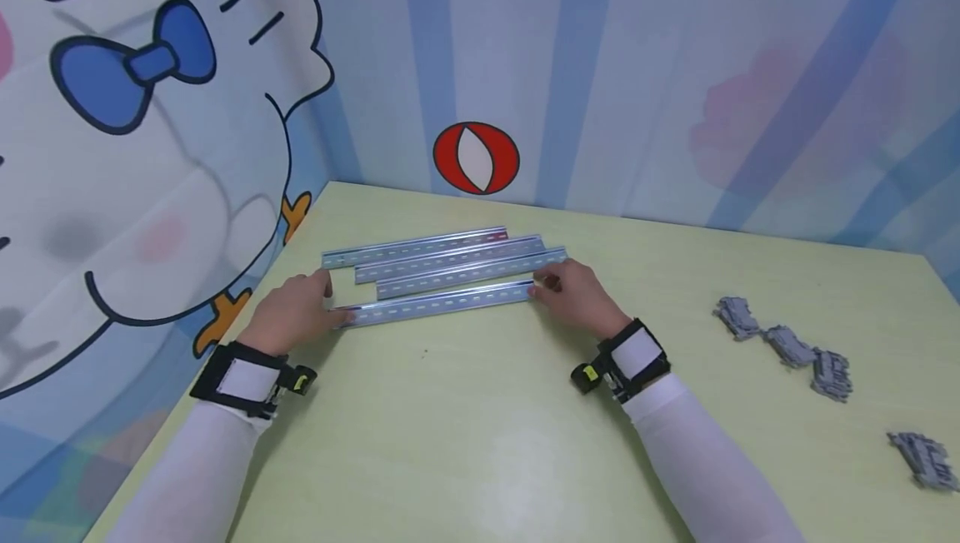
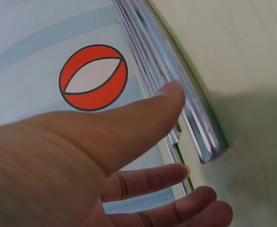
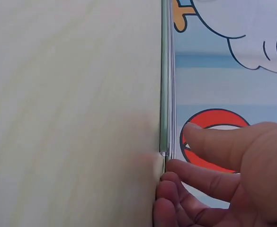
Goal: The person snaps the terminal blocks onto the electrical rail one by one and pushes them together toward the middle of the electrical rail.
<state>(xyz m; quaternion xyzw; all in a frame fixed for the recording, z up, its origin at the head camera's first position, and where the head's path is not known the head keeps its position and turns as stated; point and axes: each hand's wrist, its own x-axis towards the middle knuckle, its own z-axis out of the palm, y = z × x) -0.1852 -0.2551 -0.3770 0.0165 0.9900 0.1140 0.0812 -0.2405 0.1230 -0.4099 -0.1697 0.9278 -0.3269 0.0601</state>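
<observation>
slotted metal rail (image 1: 442, 303) lies in front of the red ball print (image 1: 476, 158), the nearest to me of four such rails on the counter (image 1: 480, 443); the three other rails (image 1: 450, 260) sit between it and the ball. from my remote seat i judge it light for its length, stiff along its run, slick on its shiny faces and not fragile, though a long strip like this could swivel if only one end is pushed. i would take it by both ends, pinching across the narrow width and minding the cut edges. my left hand (image 1: 292, 310), left of the ball, has its thumb against the rail's end with the other fingers loosely extended; my right hand (image 1: 577, 297), right of the ball, has bent fingers at the other end, thumb apart from them, so i read neither as clasping. small grey pieces (image 1: 790, 346) lie farther right of the ball. i find no brand or readable writing: the red mark (image 1: 497, 236) on the rail nearest the ball is too small to make out.
</observation>
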